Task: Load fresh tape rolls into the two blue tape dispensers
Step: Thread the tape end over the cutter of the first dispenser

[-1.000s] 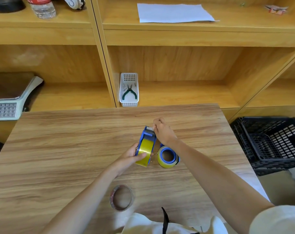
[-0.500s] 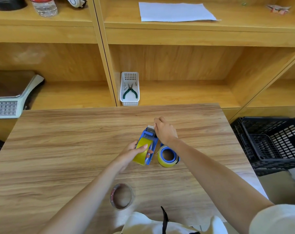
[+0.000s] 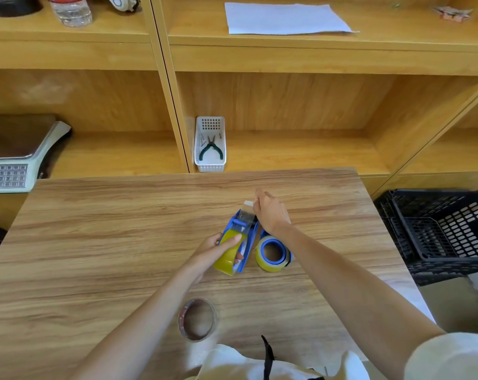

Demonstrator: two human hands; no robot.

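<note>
A blue tape dispenser (image 3: 243, 229) with a yellow tape roll (image 3: 228, 256) in it lies tilted on the wooden table (image 3: 95, 229). My left hand (image 3: 213, 249) grips the roll end of it. My right hand (image 3: 270, 212) pinches the loose tape end (image 3: 248, 204) past the dispenser's front. Just to the right, partly under my right wrist, lies the second blue dispenser with a yellow roll (image 3: 272, 253) on its blue hub.
A nearly bare tape core (image 3: 197, 319) lies near the table's front edge. Behind the table, shelves hold a white basket with pliers (image 3: 210, 145), a scale (image 3: 16, 160), a paper sheet and a bottle. A black crate (image 3: 440, 231) stands at the right.
The held dispenser has tipped down flatter onto the table. My right hand has pulled the tape end out beyond the dispenser's front.
</note>
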